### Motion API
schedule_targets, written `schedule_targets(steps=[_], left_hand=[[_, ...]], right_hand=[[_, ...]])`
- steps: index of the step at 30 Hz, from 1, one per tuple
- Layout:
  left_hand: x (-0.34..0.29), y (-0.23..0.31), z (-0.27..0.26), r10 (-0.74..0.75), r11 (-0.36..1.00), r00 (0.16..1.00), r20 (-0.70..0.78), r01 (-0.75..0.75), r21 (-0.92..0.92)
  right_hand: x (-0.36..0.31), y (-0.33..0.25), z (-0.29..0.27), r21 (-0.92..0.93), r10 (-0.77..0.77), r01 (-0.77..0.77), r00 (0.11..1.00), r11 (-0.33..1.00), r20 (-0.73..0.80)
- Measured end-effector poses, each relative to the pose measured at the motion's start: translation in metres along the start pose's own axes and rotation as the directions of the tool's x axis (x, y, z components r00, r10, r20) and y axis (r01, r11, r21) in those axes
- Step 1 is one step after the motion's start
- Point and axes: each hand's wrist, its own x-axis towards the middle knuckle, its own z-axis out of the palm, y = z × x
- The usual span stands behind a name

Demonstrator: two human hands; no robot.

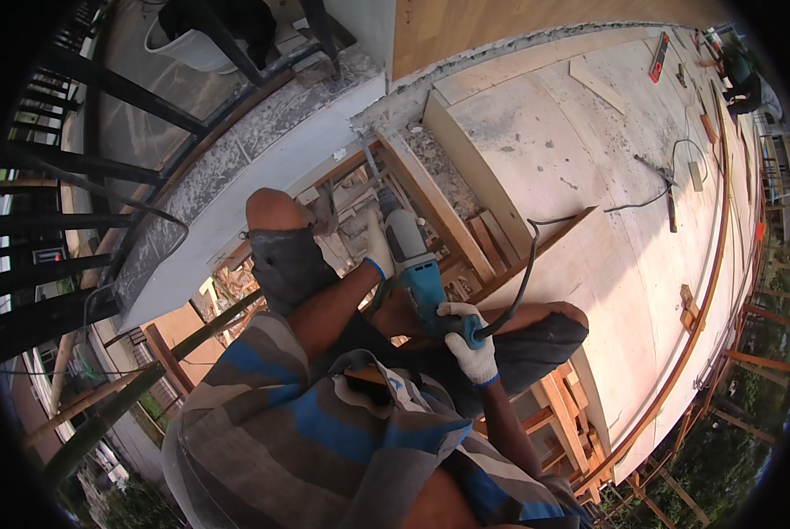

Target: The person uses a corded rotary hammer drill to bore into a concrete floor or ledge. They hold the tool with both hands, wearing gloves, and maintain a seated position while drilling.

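A teal and grey rotary hammer drill [423,286] lies lengthwise in front of my body, its slim bit pointing away toward the concrete and timber edge. My right hand [472,348], in a white glove, wraps round the rear handle, where a black cord leaves the tool. Also gloved, my left hand [378,245] is closed at the left side of the drill's grey front part; its fingers are partly hidden. Whether the bit touches the surface I cannot tell. My bent knees frame the tool on both sides.
Below the drill, an opening edged by wooden beams [439,212] holds timber scraps. Pale plywood decking [580,150] spreads to the right, carrying a red spirit level [658,58] and a dark corded tool [668,183]. Black railing [117,88] stands left. Another person [743,84] is far right.
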Motion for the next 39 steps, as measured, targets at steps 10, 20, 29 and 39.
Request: schedule_targets(steps=[10,20,29,39], left_hand=[[0.002,0.001,0.024,0.021,1.000,1.000,0.022,-0.021,-0.003],[0.011,0.000,0.017,0.022,0.999,0.998,0.062,-0.024,0.030],[0.008,-0.001,0.019,-0.001,1.000,0.999,0.048,0.001,0.000],[0.010,-0.001,0.012,0.008,0.999,0.998,0.069,-0.005,-0.049]], right_hand=[[0.016,0.018,0.007,0.095,-0.115,0.133,0.979,0.987,-0.171],[0.021,0.032,-0.014,0.103,-0.169,0.167,0.985,0.981,0.017],[0.022,0.031,-0.019,0.047,-0.210,0.207,0.976,0.977,0.065],[0.026,0.031,-0.017,0.078,-0.222,0.216,0.972,0.973,0.073]])
